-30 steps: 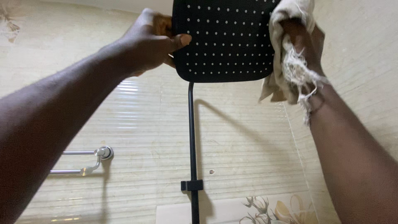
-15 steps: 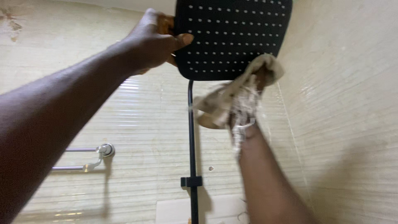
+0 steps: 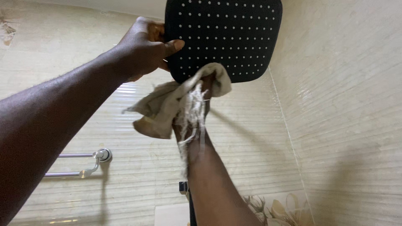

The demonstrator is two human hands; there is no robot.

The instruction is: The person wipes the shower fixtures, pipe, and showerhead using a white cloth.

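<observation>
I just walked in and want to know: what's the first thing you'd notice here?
The big black square shower head dotted with tiny holes, at the top middle. The left hand grips its left edge, while the right hand presses a frayed cream cloth against its lower edge. Low on the left, a shiny metal towel rail is fixed to the striped beige wall tiles.

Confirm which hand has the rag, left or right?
The right hand, lower and in the middle, presses the frayed beige rag against the black shower head. The left hand is bare, gripping the shower head's left edge.
</observation>
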